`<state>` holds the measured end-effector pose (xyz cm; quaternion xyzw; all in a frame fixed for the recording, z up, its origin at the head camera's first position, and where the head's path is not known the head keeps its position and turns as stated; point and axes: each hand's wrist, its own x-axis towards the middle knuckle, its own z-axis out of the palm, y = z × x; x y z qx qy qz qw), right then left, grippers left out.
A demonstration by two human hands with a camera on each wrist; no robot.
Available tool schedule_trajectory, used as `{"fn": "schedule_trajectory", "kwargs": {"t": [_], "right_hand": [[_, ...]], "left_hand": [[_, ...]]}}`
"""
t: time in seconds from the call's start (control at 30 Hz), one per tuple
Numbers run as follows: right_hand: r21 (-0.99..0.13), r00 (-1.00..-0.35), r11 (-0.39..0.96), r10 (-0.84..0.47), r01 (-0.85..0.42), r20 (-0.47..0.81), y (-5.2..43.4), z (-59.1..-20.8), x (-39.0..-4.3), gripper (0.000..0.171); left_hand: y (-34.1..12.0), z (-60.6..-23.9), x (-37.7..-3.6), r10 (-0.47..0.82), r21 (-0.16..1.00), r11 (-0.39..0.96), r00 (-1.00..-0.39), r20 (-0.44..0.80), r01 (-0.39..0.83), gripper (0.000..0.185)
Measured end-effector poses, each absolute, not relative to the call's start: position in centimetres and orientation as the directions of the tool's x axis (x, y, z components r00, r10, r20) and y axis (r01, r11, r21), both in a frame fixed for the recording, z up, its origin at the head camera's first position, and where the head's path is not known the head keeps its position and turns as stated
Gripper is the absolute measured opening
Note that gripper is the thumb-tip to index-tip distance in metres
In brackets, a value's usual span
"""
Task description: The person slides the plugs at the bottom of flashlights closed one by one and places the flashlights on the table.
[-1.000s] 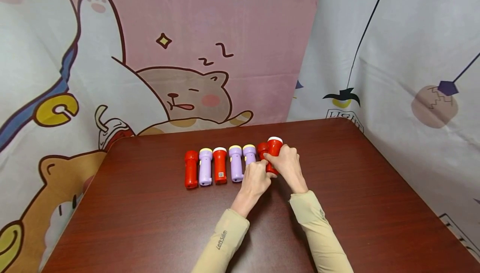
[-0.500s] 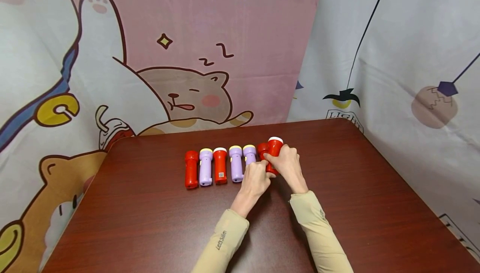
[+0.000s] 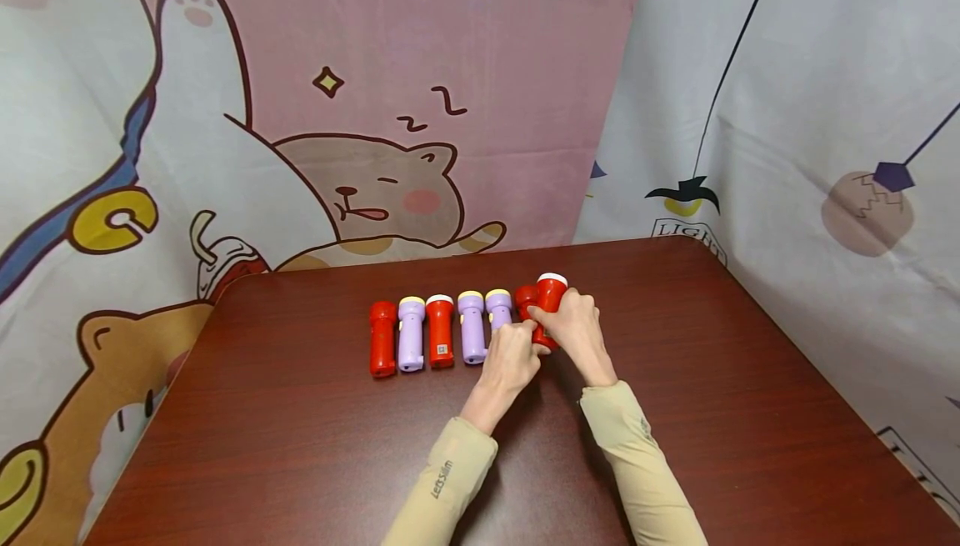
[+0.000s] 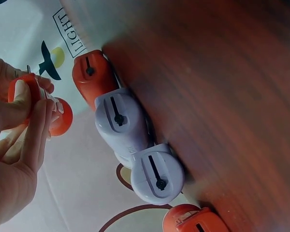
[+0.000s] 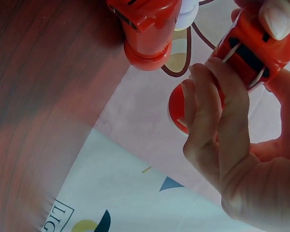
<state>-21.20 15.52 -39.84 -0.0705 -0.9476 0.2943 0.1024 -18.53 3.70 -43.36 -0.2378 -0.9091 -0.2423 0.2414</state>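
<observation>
Both hands hold one red flashlight (image 3: pixel 551 296) with a white rim, tilted above the right end of a row of flashlights. My right hand (image 3: pixel 575 328) grips its body from the right, fingers around it in the right wrist view. My left hand (image 3: pixel 512 360) pinches the tail end, its thumb (image 5: pixel 277 19) on the red casing. Two thin metal prongs (image 5: pixel 232 52) stick out of the flashlight's side near the tail. Beside the held one lies another red flashlight (image 3: pixel 524 296), partly hidden by the hands.
Left of the hands lie purple flashlights (image 3: pixel 472 329) with yellow rims, a red flashlight with a white rim (image 3: pixel 440 331) and an all-red flashlight (image 3: pixel 382 339). They rest side by side on a brown wooden table (image 3: pixel 300 446). A printed cloth (image 3: pixel 525 112) hangs behind the table.
</observation>
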Motion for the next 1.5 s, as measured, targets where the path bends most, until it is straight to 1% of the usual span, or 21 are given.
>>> {"fn": "schedule_trajectory", "kwargs": {"t": [0.23, 0.63, 1.1, 1.33, 1.5], "right_hand": [[-0.574, -0.969, 0.816, 0.191, 0.069, 0.156, 15.58, -39.86, -21.17, 0.05], [-0.569, -0.968, 0.819, 0.195, 0.072, 0.158, 15.51, -39.88, -21.16, 0.051], [-0.554, -0.967, 0.831, 0.181, 0.054, 0.177, 15.51, -40.05, -21.16, 0.05], [-0.561, -0.969, 0.825, 0.187, 0.064, 0.164, 15.76, -40.13, -21.36, 0.05], [-0.577, -0.972, 0.815, 0.173, 0.052, 0.157, 16.22, -40.03, -21.52, 0.046]], "left_hand": [[3.63, -43.36, -18.54, 0.332, 0.307, 0.77, -0.762, 0.556, 0.559, 0.015], [3.42, -43.22, -18.59, 0.356, 0.308, 0.762, -0.765, 0.537, 0.57, 0.014], [2.93, -43.24, -18.9, 0.392, 0.299, 0.742, -0.75, 0.532, 0.6, 0.012], [2.87, -43.18, -19.02, 0.393, 0.32, 0.734, -0.759, 0.52, 0.599, 0.011], [2.83, -43.16, -19.19, 0.401, 0.354, 0.709, -0.761, 0.509, 0.61, 0.008]]}}
